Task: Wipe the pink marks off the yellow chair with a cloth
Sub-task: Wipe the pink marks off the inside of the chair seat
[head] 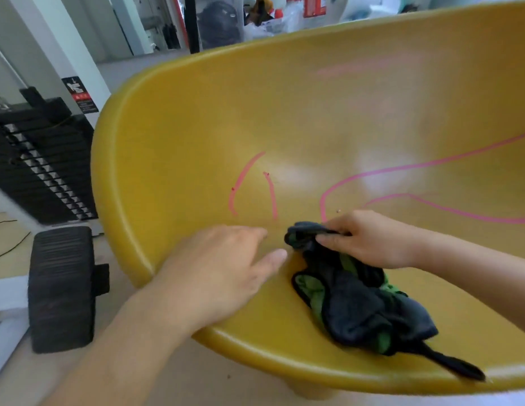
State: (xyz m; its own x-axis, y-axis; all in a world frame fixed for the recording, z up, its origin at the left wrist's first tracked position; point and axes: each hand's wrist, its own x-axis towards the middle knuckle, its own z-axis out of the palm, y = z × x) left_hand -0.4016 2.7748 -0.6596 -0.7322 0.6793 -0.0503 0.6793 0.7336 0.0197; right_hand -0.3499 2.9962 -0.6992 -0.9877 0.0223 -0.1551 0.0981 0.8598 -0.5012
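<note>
Black weight stack (41,159), black roller (62,288)

Bowl of yellow chair (197,127) open above pink marks (272,197), free reach to the back wall. Bunched cloth (358,303) fills front right of seat, left hand (226,268) flat at front left, narrow gap between. On floor just beside left rim, black block (62,288)

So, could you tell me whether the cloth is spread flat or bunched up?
Bunched up: the cloth lies crumpled in a heap on the yellow chair, one end held in the right hand.
</note>
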